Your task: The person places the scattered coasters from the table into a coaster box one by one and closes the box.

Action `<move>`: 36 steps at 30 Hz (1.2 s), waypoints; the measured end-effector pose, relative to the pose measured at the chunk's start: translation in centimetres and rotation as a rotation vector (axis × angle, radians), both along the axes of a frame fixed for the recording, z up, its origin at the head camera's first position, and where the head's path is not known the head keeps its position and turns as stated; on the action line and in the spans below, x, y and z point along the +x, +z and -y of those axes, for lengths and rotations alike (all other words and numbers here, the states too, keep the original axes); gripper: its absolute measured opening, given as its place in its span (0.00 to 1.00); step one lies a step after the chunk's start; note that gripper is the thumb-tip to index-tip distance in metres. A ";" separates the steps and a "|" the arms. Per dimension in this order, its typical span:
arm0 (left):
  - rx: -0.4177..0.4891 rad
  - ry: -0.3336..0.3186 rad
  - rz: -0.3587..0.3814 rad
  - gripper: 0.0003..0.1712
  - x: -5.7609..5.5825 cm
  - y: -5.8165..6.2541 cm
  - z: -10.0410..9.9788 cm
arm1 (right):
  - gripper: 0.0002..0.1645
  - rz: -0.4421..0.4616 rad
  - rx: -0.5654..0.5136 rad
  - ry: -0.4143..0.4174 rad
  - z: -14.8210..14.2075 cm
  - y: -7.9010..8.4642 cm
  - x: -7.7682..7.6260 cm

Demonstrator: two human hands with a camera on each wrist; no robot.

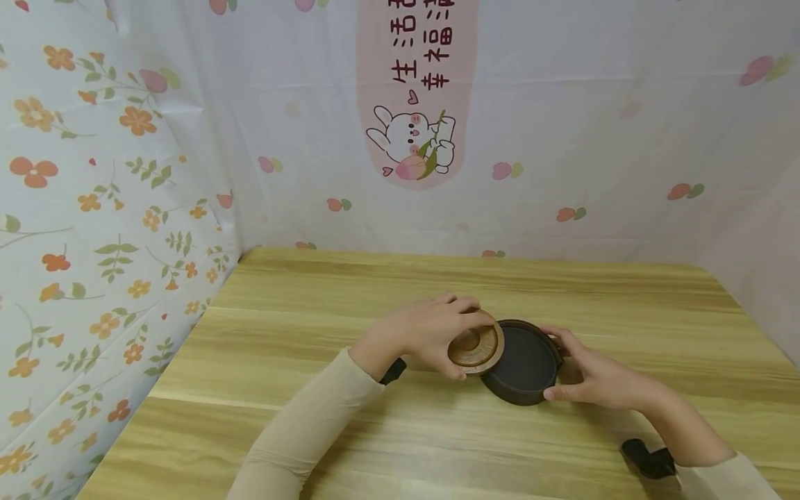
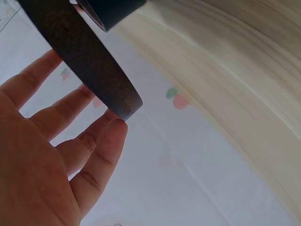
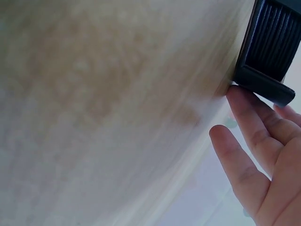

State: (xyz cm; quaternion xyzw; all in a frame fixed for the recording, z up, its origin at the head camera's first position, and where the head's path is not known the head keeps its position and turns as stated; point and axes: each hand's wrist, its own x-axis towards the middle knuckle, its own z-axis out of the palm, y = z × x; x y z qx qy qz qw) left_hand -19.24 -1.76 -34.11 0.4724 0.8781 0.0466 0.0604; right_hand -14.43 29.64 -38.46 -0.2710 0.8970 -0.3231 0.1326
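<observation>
In the head view my left hand [image 1: 431, 333] holds a round brown lid [image 1: 475, 347] with raised rings, its fingers at the far edge and thumb at the near edge. The lid overlaps the left rim of a round, shallow dark container [image 1: 521, 364] with a flat dark inside. In the left wrist view the fingertips pinch the rim of the lid [image 2: 89, 61]. My right hand [image 1: 600, 375] grips the container's right side, thumb in front and fingers behind. The right wrist view has fingers against a black ribbed part [image 3: 273, 47]; how it joins the container is hidden.
Both hands work above a light wood-grain table [image 1: 300, 319]. A patterned cloth backdrop [image 1: 531, 104] hangs behind it, and a floral cloth [image 1: 112, 229] hangs at the left. Black straps [image 1: 650, 458] show at the wrists.
</observation>
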 end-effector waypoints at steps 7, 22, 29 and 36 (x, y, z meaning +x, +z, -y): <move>-0.065 -0.007 0.028 0.51 0.0 0.4 -2.1 | 0.56 0.004 0.005 0.006 0.3 0.0 0.0; -0.123 -0.013 0.076 0.52 -0.8 -0.6 -6.1 | 0.57 0.021 -0.026 0.026 0.3 0.1 0.1; -0.139 -0.010 0.045 0.51 -0.6 -0.7 -7.4 | 0.57 0.030 -0.019 0.021 0.3 0.2 0.2; -0.136 -0.012 0.051 0.53 -0.4 -0.9 -8.2 | 0.55 0.040 -0.046 0.041 0.1 0.0 0.1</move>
